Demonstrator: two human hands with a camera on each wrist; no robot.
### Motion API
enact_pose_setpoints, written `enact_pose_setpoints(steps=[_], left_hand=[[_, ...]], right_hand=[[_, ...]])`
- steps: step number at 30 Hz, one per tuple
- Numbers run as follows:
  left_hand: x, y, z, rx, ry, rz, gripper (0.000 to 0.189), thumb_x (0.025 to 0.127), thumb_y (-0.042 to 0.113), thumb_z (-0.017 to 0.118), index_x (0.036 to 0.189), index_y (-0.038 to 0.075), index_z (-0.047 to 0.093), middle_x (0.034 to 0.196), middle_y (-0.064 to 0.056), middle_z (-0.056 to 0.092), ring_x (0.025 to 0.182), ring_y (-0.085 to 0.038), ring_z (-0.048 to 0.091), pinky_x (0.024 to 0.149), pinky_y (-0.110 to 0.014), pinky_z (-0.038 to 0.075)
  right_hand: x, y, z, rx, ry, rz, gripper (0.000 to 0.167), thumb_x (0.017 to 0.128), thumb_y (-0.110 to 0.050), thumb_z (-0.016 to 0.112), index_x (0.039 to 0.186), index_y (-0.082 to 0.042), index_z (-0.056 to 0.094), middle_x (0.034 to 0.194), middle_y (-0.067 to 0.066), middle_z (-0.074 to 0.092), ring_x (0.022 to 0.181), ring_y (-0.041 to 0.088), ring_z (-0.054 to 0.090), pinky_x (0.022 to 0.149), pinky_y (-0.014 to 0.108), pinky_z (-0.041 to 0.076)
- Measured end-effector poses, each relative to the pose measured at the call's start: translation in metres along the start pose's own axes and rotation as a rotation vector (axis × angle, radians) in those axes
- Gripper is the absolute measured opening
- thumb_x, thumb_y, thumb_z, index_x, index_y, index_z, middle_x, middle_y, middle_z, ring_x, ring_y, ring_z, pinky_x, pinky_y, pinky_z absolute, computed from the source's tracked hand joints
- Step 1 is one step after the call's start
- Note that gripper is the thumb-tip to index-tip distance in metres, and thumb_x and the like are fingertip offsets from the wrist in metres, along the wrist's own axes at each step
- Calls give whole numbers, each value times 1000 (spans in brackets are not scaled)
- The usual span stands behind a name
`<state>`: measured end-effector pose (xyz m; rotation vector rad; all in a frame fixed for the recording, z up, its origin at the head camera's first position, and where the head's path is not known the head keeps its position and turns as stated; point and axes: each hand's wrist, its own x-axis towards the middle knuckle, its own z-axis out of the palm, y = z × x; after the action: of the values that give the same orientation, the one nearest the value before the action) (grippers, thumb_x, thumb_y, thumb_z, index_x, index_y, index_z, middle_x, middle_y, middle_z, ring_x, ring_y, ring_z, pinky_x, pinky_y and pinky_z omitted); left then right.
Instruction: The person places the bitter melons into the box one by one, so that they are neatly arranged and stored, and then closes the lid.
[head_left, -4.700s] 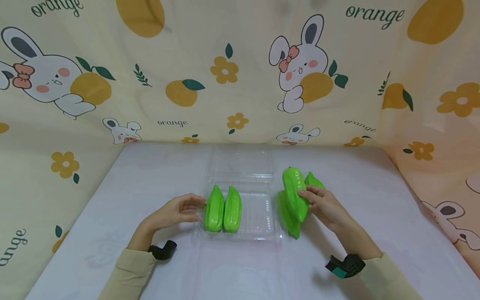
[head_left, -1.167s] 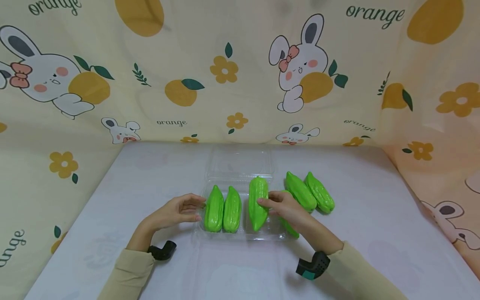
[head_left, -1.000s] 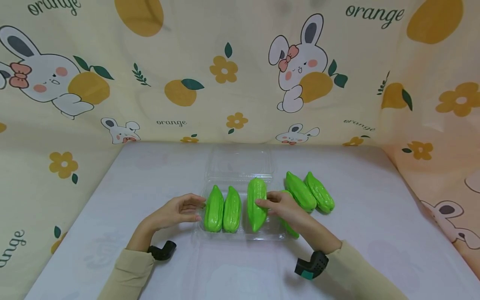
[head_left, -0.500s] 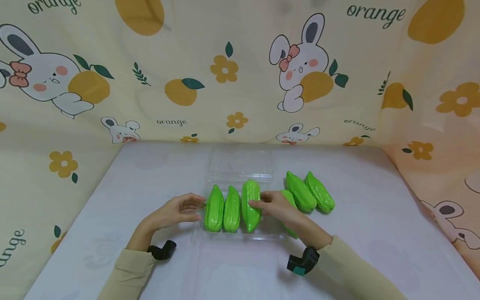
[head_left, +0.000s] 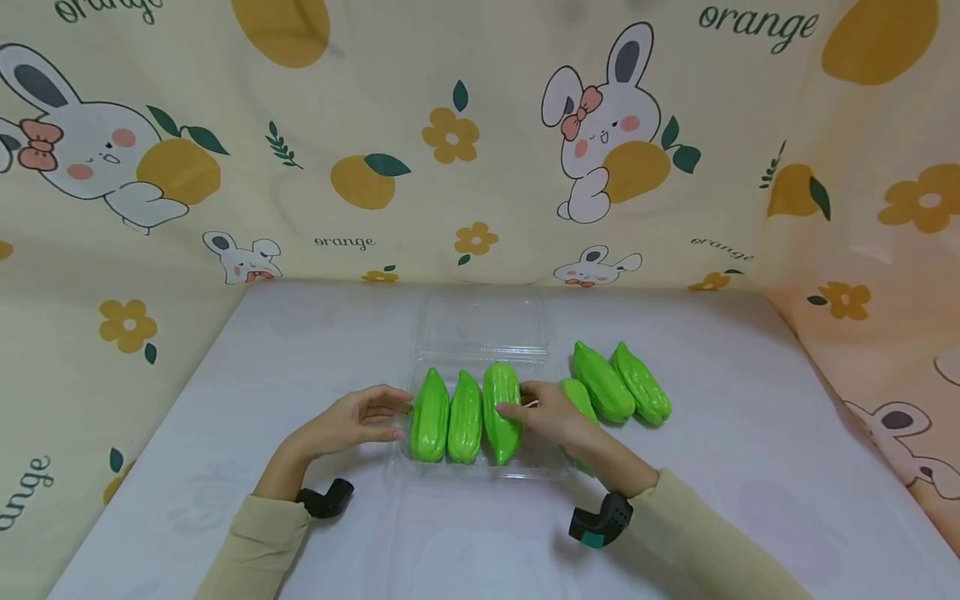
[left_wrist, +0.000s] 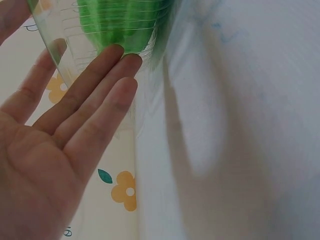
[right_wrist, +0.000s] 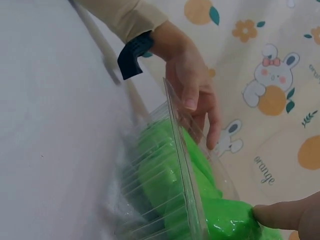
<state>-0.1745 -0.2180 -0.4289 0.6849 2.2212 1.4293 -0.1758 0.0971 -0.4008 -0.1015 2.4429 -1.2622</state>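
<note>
In the head view, a clear plastic clamshell box (head_left: 491, 473) lies open with two green ridged gourds (head_left: 430, 421) side by side in its left half. My right hand (head_left: 558, 417) pinches another green ridged gourd (head_left: 496, 387) just right of them, thumb on top. The right wrist view shows the thumb pressed to the end of that gourd (right_wrist: 227, 217). My left hand (head_left: 352, 423) is at the box's left wall. Its fingers (left_wrist: 95, 102) are nearly straight, fingertips against the outside of the clear wall in the left wrist view.
Several more green gourds (head_left: 602, 383) lie on the white tabletop (head_left: 712, 467) to the box's right, one partly behind my right hand. The transparent lid (head_left: 480, 325) is folded back behind the box. A rabbit-and-orange printed cloth (head_left: 502, 108) hangs around the table.
My right hand has brought its gourd leftward from the loose ones into the box, beside the first two. Over the last half second it barely moves. The left hand stays put.
</note>
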Motion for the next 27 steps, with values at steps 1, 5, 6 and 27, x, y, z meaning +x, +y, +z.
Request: enact_pose_setpoints(steps=[1,5,6,27], left_hand=[[0,0,0,2,0,1,56,89,20,70,134,-5,47,138,-27,51,130,-44,48,109,-50,43],[0,1,0,5,2,-3,57,89,21,70,134,-5,47,138,-27,51,130,-44,49,109,-50,44],[0,1,0,6,2,-3,57,88,21,70,134,-5,47,138,-27,51,130,-44,49,109,-50,44],[-1,4,0,7,0,-16,57,89,21,70,134,-5,47,138,-27,51,130,-44,49,109,-49,44]], right_hand=[[0,0,0,-9,3,5,55,91,-26,65,129,10,51,114,22,63,101,26,61,80,31,57],[0,-1,1,-40,16,13,57,91,-27,65,131,10,49,116,23,62,103,28,61,82,33,56],[-1,-1,1,-39,16,10,57,91,-27,65,131,11,48,115,23,62,102,28,61,80,32,56],[-3,-4,3,-99,2,-16,62,89,-14,62,138,15,37,115,28,61,100,32,64,75,33,60]])
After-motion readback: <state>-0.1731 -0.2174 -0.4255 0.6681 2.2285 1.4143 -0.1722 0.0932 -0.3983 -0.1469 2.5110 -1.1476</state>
